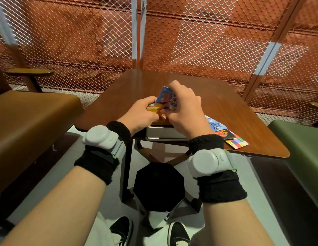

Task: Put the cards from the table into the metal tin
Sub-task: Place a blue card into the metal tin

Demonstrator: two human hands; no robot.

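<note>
Two hands meet over the near edge of a wooden desk (216,103), seen from a head-worn camera. The left hand (142,112) is closed around a stack of cards (152,108), fingers curled along its left side. The right hand (185,110) pinches a single blue illustrated card (168,98), holding it tilted upright against the top of the stack. Both hands sit directly above a metal tin (163,133), a grey rectangular box resting at the near edge of the desk, its front wall visible below the knuckles; whether the stack is touching the inside of the tin cannot be told, as the hands cover the opening.

Just right of the tin, by the right wrist, a few loose cards (225,133) lie fanned flat on the desk near its near-right corner: a blue one farthest in, a dark one with red and orange in the middle, and a checkered multicolour one closest to the edge.

Each forearm carries a black wristband (220,187) and a grey strapped device (206,162). A brown padded seat (30,121) stands left of the desk, a green one (300,139) right, with white wire mesh (208,41) behind. Below the desk, black shoes (177,233) rest on a pale floor.
</note>
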